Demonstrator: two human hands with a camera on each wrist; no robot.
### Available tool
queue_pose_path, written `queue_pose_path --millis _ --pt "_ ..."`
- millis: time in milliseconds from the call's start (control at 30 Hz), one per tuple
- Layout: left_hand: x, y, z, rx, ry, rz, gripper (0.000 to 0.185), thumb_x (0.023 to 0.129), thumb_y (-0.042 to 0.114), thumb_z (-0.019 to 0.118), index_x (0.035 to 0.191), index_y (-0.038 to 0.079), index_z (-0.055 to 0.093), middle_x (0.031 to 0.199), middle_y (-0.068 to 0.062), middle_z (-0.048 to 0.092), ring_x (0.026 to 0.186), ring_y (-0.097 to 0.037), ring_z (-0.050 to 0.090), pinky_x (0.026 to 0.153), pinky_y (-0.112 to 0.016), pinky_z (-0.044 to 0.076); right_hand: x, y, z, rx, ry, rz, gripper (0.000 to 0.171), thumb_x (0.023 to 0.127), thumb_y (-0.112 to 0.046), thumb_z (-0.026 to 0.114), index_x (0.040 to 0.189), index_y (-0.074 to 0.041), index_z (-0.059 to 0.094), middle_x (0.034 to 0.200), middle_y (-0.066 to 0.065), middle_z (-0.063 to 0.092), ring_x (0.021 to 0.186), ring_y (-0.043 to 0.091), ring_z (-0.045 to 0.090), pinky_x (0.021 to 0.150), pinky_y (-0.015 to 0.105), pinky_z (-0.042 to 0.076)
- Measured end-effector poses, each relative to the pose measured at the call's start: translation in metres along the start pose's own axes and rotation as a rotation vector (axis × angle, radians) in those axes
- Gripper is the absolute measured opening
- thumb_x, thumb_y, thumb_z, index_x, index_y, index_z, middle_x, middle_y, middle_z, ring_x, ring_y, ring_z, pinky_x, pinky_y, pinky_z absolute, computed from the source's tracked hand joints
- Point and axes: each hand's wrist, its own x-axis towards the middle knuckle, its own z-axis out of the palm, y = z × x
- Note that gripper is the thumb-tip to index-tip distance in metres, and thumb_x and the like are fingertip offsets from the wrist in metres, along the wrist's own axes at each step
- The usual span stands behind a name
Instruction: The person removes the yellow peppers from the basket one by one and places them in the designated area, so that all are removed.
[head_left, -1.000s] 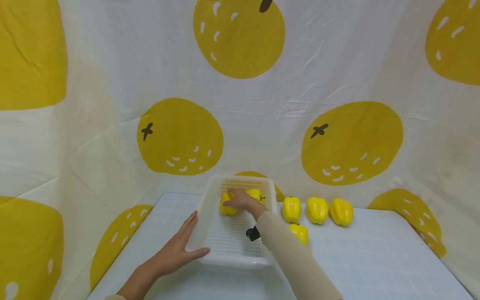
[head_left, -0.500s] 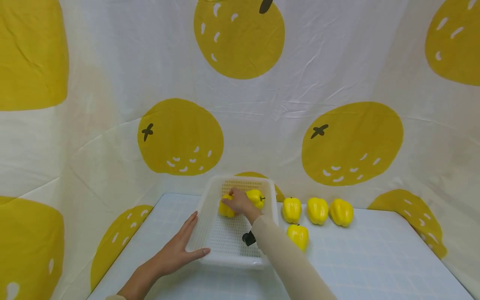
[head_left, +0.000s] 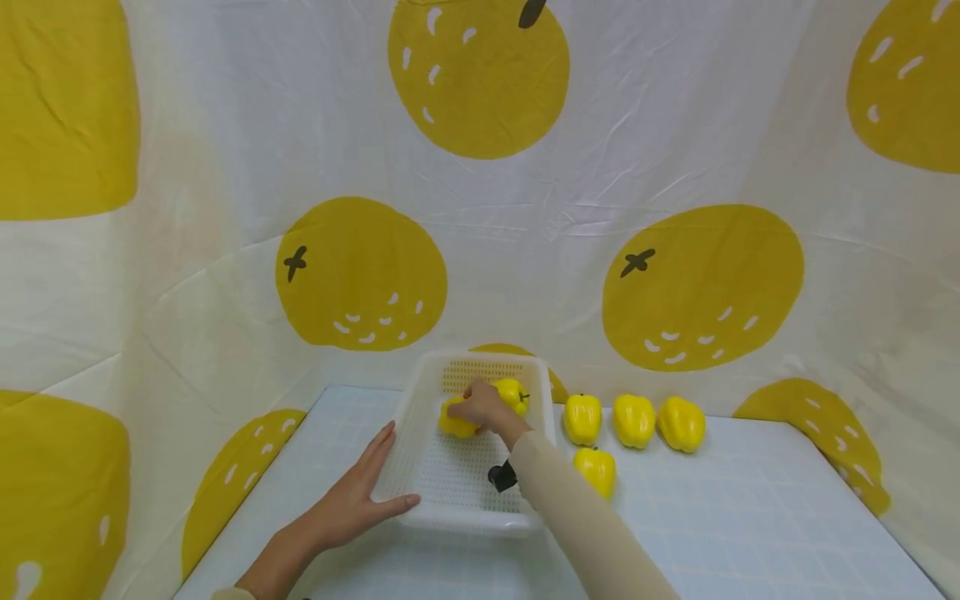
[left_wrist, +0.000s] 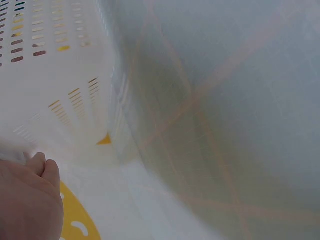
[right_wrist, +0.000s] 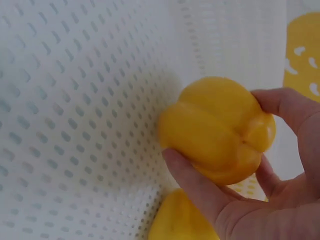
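My right hand [head_left: 486, 408] grips a yellow bell pepper [head_left: 454, 423] inside the white perforated basket [head_left: 472, 523]. In the right wrist view thumb and fingers sit on opposite sides of that pepper, whose lobed end shows while the stem is hidden. Behind the hand, at the basket's far right, lies a second yellow bell pepper [head_left: 513, 395]. My left hand [head_left: 351, 502] rests against the basket's near left corner, fingers extended along the outer side and thumb at the front rim. In the left wrist view only part of this hand appears, low at the left edge.
Right of the basket stand three yellow bell peppers [head_left: 634, 422] in a row, and one more pepper [head_left: 595, 472] sits nearer, partly behind the right sleeve [head_left: 592, 517]. A pale blue checked cloth [head_left: 750, 508] covers the table. A fruit-print curtain [head_left: 525, 250] hangs behind.
The right hand has shifted slightly right and the gripped pepper has turned and come a little toward me within the basket. The left hand and basket have stayed in place.
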Motion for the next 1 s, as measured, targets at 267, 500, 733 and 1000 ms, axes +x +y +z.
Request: queue_pose_path --millis 267,500,733,1000 --pt "0.001 0.001 -0.002 0.008 0.009 -0.013 0.112 0.087 0.063 0.072 0.166 0.017 0.007 0.173 0.000 0.000 0.157 -0.035 0.011 0.119 -0.067 0.020 -0.007 0.001 -0.009 -0.016 -0.069 0.038 0.044 0.084 -0.023 0.083 0.106 -0.003 0.051 0.098 0.012 0.058 0.087 0.028 0.062 0.076 0.048 0.062" --pt "0.001 -0.002 0.001 0.008 0.005 -0.014 0.111 0.087 0.062 0.072 0.166 0.018 0.007 0.173 0.001 0.000 0.157 -0.034 0.011 0.120 -0.066 0.020 -0.013 0.001 -0.010 -0.017 -0.148 0.110 0.081 0.083 -0.021 0.084 0.148 -0.001 0.041 0.129 0.019 0.056 0.095 0.029 0.062 0.082 0.049 0.061" --pt "0.004 -0.002 0.003 0.006 0.000 -0.031 0.112 0.086 0.063 0.072 0.166 0.019 0.008 0.173 0.001 0.001 0.157 -0.034 0.012 0.119 -0.066 0.019 -0.020 0.002 -0.012 -0.010 -0.210 0.095 0.078 0.086 -0.017 0.083 0.152 -0.004 0.044 0.134 0.017 0.055 0.105 0.030 0.061 0.087 0.050 0.059" --pt "0.003 -0.001 0.003 0.016 -0.001 -0.033 0.112 0.086 0.064 0.072 0.166 0.017 0.008 0.173 0.000 0.001 0.157 -0.034 0.012 0.120 -0.066 0.019 -0.030 0.002 -0.015 0.037 -0.200 0.047 0.082 0.083 -0.019 0.086 0.151 -0.004 0.042 0.143 0.017 0.050 0.104 0.025 0.062 0.085 0.044 0.061"
